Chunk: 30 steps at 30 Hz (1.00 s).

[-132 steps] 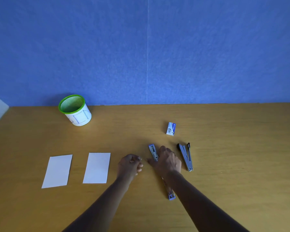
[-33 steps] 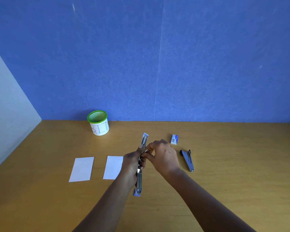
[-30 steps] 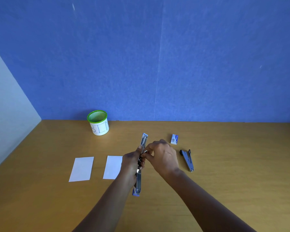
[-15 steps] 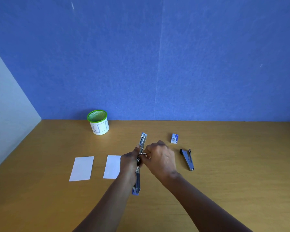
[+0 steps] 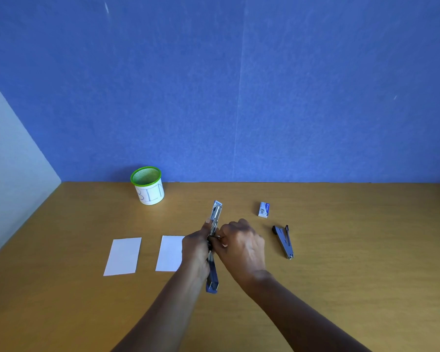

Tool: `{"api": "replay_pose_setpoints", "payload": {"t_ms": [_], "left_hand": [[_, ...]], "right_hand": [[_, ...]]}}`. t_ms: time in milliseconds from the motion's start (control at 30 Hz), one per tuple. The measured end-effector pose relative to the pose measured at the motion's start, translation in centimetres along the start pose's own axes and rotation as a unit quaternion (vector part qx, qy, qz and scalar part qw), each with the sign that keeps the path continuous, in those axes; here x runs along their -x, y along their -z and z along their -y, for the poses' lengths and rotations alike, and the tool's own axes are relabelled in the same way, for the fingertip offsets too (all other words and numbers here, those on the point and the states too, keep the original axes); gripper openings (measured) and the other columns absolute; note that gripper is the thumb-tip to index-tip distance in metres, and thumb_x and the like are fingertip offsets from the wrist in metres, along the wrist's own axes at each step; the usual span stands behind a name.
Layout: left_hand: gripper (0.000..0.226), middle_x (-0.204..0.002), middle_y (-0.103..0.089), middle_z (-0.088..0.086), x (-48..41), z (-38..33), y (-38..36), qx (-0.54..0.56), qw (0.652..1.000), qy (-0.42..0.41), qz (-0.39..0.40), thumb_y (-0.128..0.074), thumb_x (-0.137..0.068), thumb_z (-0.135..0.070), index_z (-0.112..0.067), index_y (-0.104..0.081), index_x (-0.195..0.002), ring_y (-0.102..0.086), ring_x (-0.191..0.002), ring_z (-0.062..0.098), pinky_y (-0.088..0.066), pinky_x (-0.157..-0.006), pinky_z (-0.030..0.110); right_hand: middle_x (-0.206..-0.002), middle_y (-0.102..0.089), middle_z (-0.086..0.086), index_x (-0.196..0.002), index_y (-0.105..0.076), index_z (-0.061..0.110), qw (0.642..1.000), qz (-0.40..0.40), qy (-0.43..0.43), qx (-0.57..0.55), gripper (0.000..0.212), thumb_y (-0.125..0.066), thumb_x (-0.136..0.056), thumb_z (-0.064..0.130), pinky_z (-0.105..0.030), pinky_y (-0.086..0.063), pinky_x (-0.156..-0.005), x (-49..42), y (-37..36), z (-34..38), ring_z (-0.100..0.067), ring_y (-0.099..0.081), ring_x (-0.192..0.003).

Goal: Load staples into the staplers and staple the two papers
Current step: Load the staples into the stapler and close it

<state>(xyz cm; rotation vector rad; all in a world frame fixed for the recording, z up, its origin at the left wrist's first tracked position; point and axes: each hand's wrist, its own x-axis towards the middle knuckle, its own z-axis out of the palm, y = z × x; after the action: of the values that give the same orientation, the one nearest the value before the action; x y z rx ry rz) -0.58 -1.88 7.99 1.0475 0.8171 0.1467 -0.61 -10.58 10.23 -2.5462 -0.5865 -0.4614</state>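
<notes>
The open stapler (image 5: 215,217) is hard, smooth metal, likely a bit heavy and slippery, so its middle is the best place to hold. It is held above the desk (image 5: 353,250), right of the green cup (image 5: 148,185) and nearer the person. The left hand (image 5: 196,246) wraps round its middle, and the right hand (image 5: 241,246) pinches it there too.

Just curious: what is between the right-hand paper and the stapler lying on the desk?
In the head view: the left hand grips the unfolded second stapler and the right hand pinches its middle.
</notes>
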Motion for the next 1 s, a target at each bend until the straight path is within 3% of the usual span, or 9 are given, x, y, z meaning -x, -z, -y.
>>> {"api": "replay_pose_setpoints", "payload": {"t_ms": [100,200,300,400,533,633,733,900,1000], "left_hand": [[0.030,-0.065,-0.053,0.010,-0.2,0.1,0.3,0.006,0.999,0.002,0.036,-0.062,-0.088,-0.026,-0.004,-0.063,-0.068,-0.047,-0.059,0.021,-0.039,-0.057,0.030],[0.030,-0.064,-0.055,0.008,-0.4,-0.1,0.7,0.012,0.998,-0.003,0.069,-0.058,-0.090,-0.027,-0.005,-0.065,-0.072,-0.050,-0.057,0.017,-0.043,-0.057,0.027],[0.031,-0.051,-0.058,0.000,-0.4,-0.6,1.0,-0.001,0.996,-0.006,0.093,-0.057,-0.091,-0.030,-0.007,-0.068,-0.073,-0.050,-0.040,0.010,-0.043,-0.042,0.019],[0.034,-0.051,-0.061,-0.005,-0.3,-0.8,1.1,-0.027,0.993,0.001,0.118,-0.056,-0.090,-0.036,-0.006,-0.069,-0.080,-0.050,-0.040,0.007,-0.043,-0.041,0.017],[0.037,-0.051,-0.059,-0.004,0.0,-0.8,1.1,-0.048,0.991,0.006,0.126,-0.055,-0.090,-0.039,-0.006,-0.069,-0.081,-0.050,-0.041,0.006,-0.042,-0.041,0.016],[0.036,-0.057,-0.056,-0.001,0.2,-0.8,0.9,-0.038,0.992,0.018,0.121,-0.056,-0.089,-0.038,-0.006,-0.069,-0.080,-0.047,-0.041,0.006,-0.041,-0.040,0.015],[0.035,-0.059,-0.055,-0.001,0.3,-0.9,0.8,-0.039,0.991,0.027,0.123,-0.056,-0.090,-0.037,-0.006,-0.069,-0.080,-0.045,-0.041,0.005,-0.040,-0.039,0.014],[0.035,-0.055,-0.055,-0.002,0.5,-1.1,0.9,-0.036,0.990,0.039,0.133,-0.056,-0.090,-0.037,-0.005,-0.068,-0.082,-0.045,-0.038,0.004,-0.039,-0.038,0.013],[0.036,-0.052,-0.055,-0.002,0.5,-1.1,0.8,-0.037,0.989,0.048,0.136,-0.057,-0.089,-0.037,-0.004,-0.068,-0.084,-0.045,-0.038,0.004,-0.039,-0.037,0.013]], "right_hand": [[-0.077,-0.063,0.002,-0.074,-0.063,0.014,0.995,0.071,-0.028,-0.067,0.015,-0.063,-0.080,0.028,-0.023,-0.035,-0.058,-0.3,-0.3,-0.8,-0.017,-0.057,-0.082],[-0.069,-0.058,0.010,-0.080,-0.067,0.017,0.961,0.141,-0.119,-0.208,0.020,-0.072,-0.075,0.036,-0.013,-0.036,-0.052,-1.2,0.5,-1.2,-0.007,-0.055,-0.066],[-0.071,-0.054,0.006,-0.089,-0.061,0.014,0.875,0.194,-0.266,-0.356,0.024,-0.061,-0.085,0.038,-0.013,-0.037,-0.053,-2.2,1.6,-1.6,-0.005,-0.048,-0.063],[-0.080,-0.051,-0.003,-0.087,-0.047,0.007,0.772,0.223,-0.381,-0.457,0.015,-0.036,-0.096,0.011,-0.023,-0.043,-0.065,-2.9,2.3,-2.2,-0.012,-0.046,-0.069],[-0.078,-0.050,-0.010,-0.078,-0.042,0.007,0.701,0.200,-0.415,-0.544,0.030,-0.024,-0.092,-0.012,-0.029,-0.046,-0.088,-3.4,2.7,-2.5,-0.020,-0.055,-0.074],[-0.082,-0.049,-0.012,-0.095,-0.044,0.000,0.691,0.170,-0.410,-0.571,0.027,-0.025,-0.091,-0.018,-0.029,-0.045,-0.090,-3.4,2.5,-2.6,-0.027,-0.057,-0.093],[-0.086,-0.053,-0.013,-0.100,-0.047,-0.003,0.681,0.157,-0.393,-0.598,0.016,-0.039,-0.092,-0.013,-0.026,-0.047,-0.088,-3.2,2.4,-2.9,-0.026,-0.059,-0.096],[-0.079,-0.064,-0.006,-0.082,-0.063,0.008,0.767,0.170,-0.314,-0.534,0.014,-0.057,-0.086,-0.005,-0.014,-0.055,-0.065,-2.9,2.2,-3.6,-0.015,-0.062,-0.072],[-0.076,-0.066,-0.004,-0.078,-0.067,0.007,0.759,0.178,-0.291,-0.554,0.019,-0.057,-0.085,-0.008,-0.015,-0.056,-0.070,-2.9,2.2,-3.7,-0.012,-0.064,-0.072]]}}
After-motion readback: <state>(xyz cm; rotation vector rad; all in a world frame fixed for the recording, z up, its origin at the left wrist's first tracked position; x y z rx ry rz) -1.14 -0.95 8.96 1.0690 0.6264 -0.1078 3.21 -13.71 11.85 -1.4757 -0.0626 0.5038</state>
